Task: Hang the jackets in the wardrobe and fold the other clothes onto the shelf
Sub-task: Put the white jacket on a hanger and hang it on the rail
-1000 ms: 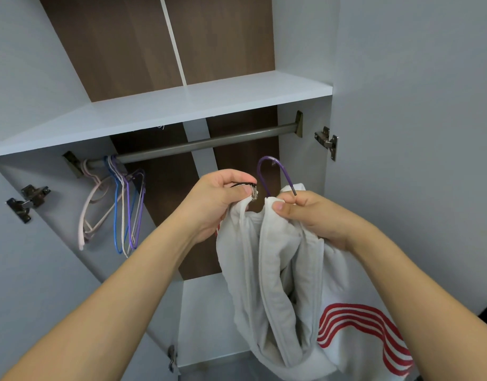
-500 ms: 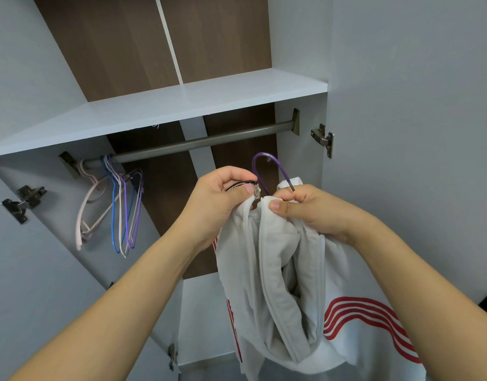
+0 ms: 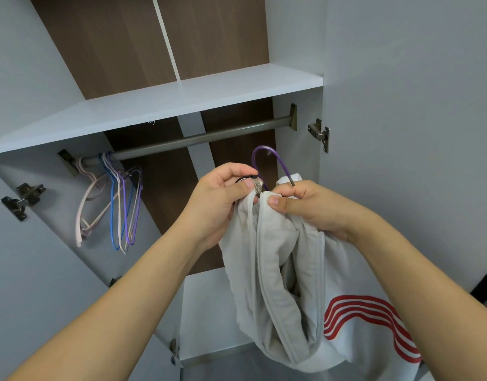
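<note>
A white jacket (image 3: 286, 284) with red stripes hangs from my hands in front of the open wardrobe. It sits on a purple hanger (image 3: 267, 155) whose hook sticks up above the collar, below the metal rail (image 3: 198, 138). My left hand (image 3: 223, 199) pinches the metal zipper pull (image 3: 257, 187) at the top of the collar. My right hand (image 3: 305, 207) grips the other side of the collar just under the hook. The zip looks closed up to the collar.
Several empty hangers (image 3: 118, 204) in pink, blue, beige and purple hang bunched at the rail's left end. A white shelf (image 3: 181, 103) runs above the rail. Wardrobe doors stand open on both sides, with a hinge (image 3: 319, 133) at the right.
The zipper pull has been drawn up to the collar's top, closing the gap between the two front edges. Both hands stay near the collar.
</note>
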Demonstrator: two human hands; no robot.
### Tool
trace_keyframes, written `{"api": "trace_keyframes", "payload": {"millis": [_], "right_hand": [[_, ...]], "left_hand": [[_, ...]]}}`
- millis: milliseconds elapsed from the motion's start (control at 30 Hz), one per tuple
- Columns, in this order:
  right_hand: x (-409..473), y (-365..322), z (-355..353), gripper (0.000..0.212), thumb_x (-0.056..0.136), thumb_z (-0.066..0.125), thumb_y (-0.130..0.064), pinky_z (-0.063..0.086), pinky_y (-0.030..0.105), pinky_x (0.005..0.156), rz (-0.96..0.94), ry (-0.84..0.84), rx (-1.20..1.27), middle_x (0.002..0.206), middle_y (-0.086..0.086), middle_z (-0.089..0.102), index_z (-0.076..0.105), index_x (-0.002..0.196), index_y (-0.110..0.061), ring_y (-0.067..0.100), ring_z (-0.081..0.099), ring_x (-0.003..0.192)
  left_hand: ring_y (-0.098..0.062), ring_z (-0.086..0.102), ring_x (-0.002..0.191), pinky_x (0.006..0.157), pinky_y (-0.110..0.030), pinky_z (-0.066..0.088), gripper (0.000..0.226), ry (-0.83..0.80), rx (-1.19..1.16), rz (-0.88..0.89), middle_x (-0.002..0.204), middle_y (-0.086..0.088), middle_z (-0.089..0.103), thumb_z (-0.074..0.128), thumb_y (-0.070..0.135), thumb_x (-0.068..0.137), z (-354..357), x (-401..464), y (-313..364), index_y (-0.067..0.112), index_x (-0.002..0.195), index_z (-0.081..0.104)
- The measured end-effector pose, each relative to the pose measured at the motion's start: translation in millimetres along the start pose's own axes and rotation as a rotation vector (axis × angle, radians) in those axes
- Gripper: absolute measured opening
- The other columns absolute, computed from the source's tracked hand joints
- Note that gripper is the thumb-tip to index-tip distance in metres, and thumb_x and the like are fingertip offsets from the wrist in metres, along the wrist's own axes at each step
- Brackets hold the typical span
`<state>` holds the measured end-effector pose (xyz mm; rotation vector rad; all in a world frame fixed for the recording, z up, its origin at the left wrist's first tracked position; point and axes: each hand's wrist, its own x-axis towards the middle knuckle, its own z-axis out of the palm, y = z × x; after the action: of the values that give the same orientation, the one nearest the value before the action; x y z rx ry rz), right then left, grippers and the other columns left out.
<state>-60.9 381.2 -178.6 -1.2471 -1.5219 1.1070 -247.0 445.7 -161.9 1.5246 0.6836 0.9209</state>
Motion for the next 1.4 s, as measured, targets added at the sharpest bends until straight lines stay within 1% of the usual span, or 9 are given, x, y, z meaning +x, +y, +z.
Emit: {"api": "trace_keyframes", "payload": {"millis": [100, 267, 500, 667, 833, 967, 1167, 1300, 1400], "right_hand": [[-2.7, 0.3, -0.8, 0.022, 0.098, 0.057, -0.027, 0.051, 0.038, 0.097, 0.002, 0.007, 0.003, 0.098, 0.004, 0.069, 0.074, 0.096, -0.012, 0.021, 0.066, 0.099], [-4.3, 1.0, -0.2, 0.021, 0.097, 0.058, -0.026, 0.051, 0.035, 0.096, 0.008, 0.025, 0.029, 0.095, -0.001, 0.069, 0.074, 0.096, -0.013, 0.017, 0.066, 0.096], [0.5, 2.9, 1.7, 0.022, 0.098, 0.057, -0.024, 0.051, 0.035, 0.098, 0.006, 0.021, 0.006, 0.096, -0.001, 0.068, 0.073, 0.101, -0.009, 0.016, 0.065, 0.097], [6.2, 1.9, 4.5, 0.027, 0.099, 0.056, -0.024, 0.049, 0.022, 0.079, -0.003, 0.019, 0.023, 0.082, -0.012, 0.068, 0.073, 0.078, -0.027, 0.004, 0.065, 0.083], [16.3, 9.6, 9.8, 0.044, 0.100, 0.055, -0.027, 0.044, 0.024, 0.080, -0.015, 0.102, 0.029, 0.071, -0.018, 0.061, 0.066, 0.059, -0.036, 0.000, 0.058, 0.074], [22.5, 9.5, 12.8, 0.048, 0.101, 0.053, -0.029, 0.039, 0.020, 0.074, -0.026, 0.079, 0.009, 0.065, -0.025, 0.059, 0.065, 0.057, -0.043, -0.009, 0.055, 0.065], [31.8, 8.9, 12.2, 0.041, 0.096, 0.057, -0.035, 0.039, 0.016, 0.058, 0.017, 0.091, 0.035, 0.064, -0.011, 0.046, 0.052, 0.055, -0.030, 0.003, 0.044, 0.059], [36.0, 8.5, 12.7, 0.032, 0.094, 0.057, -0.032, 0.044, 0.026, 0.073, 0.061, 0.067, 0.019, 0.072, -0.008, 0.058, 0.059, 0.062, -0.028, 0.005, 0.056, 0.072], [37.5, 10.0, 13.6, 0.029, 0.093, 0.056, -0.034, 0.041, 0.029, 0.074, 0.077, 0.062, -0.012, 0.072, -0.009, 0.054, 0.058, 0.065, -0.028, 0.006, 0.052, 0.072]], "left_hand": [[-0.019, 0.069, 0.082, 0.072, -0.029, 0.055, 0.021, -0.006, -0.027, -0.008, 0.093, -0.007, 0.073, 0.061, 0.006, 0.094, 1.5, 0.4, -0.1, 0.022, 0.093, 0.074], [-0.017, 0.069, 0.080, 0.070, -0.027, 0.055, 0.020, -0.020, -0.034, -0.012, 0.091, -0.005, 0.072, 0.059, 0.002, 0.095, 2.8, 0.3, -1.1, 0.018, 0.096, 0.072], [-0.021, 0.070, 0.086, 0.075, -0.030, 0.055, 0.023, -0.014, 0.002, -0.006, 0.095, -0.006, 0.073, 0.062, 0.004, 0.094, 1.0, 1.7, -3.2, 0.023, 0.093, 0.075], [-0.024, 0.070, 0.097, 0.086, -0.037, 0.055, 0.025, 0.012, 0.175, 0.055, 0.098, -0.002, 0.074, 0.065, 0.007, 0.093, -3.8, 3.6, -4.7, 0.030, 0.091, 0.075], [-0.009, 0.069, 0.092, 0.081, -0.024, 0.057, 0.023, -0.013, 0.429, 0.151, 0.090, 0.011, 0.073, 0.069, 0.009, 0.090, -10.9, 6.9, 0.3, 0.031, 0.090, 0.074], [-0.003, 0.066, 0.090, 0.078, -0.013, 0.052, 0.025, -0.002, 0.553, 0.215, 0.088, 0.018, 0.069, 0.069, 0.006, 0.090, -14.8, 5.8, 0.9, 0.031, 0.091, 0.070], [0.000, 0.060, 0.084, 0.070, -0.009, 0.046, 0.029, 0.062, 0.641, 0.265, 0.087, 0.025, 0.062, 0.069, 0.010, 0.091, -19.1, -2.9, -1.9, 0.038, 0.093, 0.062], [0.002, 0.058, 0.081, 0.066, -0.009, 0.045, 0.033, 0.078, 0.722, 0.300, 0.082, 0.025, 0.060, 0.066, 0.006, 0.092, -21.2, -3.1, 1.2, 0.038, 0.087, 0.061], [-0.006, 0.060, 0.084, 0.071, -0.012, 0.048, 0.036, 0.113, 0.817, 0.431, 0.086, 0.019, 0.059, 0.064, -0.007, 0.088, -22.9, -4.6, 0.3, 0.029, 0.081, 0.062]]}}
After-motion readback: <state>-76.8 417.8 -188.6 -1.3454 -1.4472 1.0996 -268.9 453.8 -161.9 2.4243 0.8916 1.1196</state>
